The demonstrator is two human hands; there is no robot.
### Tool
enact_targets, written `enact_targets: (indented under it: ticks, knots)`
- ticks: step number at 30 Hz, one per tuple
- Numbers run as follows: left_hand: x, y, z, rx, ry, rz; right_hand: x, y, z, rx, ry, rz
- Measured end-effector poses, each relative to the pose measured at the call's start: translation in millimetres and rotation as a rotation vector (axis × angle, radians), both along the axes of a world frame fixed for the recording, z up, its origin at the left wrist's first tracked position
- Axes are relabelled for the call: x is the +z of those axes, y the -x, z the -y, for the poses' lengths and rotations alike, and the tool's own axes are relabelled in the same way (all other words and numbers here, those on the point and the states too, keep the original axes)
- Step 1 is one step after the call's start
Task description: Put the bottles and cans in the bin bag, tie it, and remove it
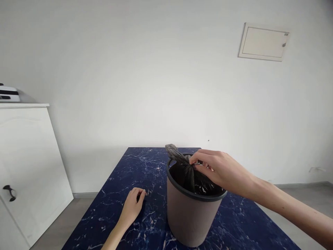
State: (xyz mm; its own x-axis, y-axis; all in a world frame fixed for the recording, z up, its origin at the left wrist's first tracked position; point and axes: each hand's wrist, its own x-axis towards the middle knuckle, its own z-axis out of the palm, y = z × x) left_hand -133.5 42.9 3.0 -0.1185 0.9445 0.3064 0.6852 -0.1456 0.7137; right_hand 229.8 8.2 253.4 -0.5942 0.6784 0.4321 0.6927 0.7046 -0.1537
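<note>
A grey-brown trash bin (192, 218) with a dark rim stands on the blue marbled table. Inside it is a black garbage bag (189, 175), its neck gathered and tied, with the loose twisted end sticking up past the rim to the left. Over the bin's opening, my right hand (210, 165) pinches the bag at its gathered neck between thumb and fingers. My left hand (132, 205) rests on the table left of the bin, apart from it, fingers curled toward the thumb and nothing seen in them. What lies within the bag is hidden.
The blue table (143, 163) reaches back to a white wall (145, 86). A white cabinet (28, 149) with a dark handle stands at the left, bearing a white and black device (10, 93). A panel door (264, 41) is set high in the wall at the right.
</note>
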Motion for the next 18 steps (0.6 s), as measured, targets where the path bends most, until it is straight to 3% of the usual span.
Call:
enact_targets:
  ticks: [11,18]
  knots:
    - [2.0,-5.4,10.0,-0.059,-0.021,-0.086,20.5,4.9,-6.9,-0.099,-0.257,-0.457]
    - [1.8,-6.3,11.4,-0.092,-0.01,-0.118,49.3,-6.8,-15.2,-0.187,-0.293,-0.698]
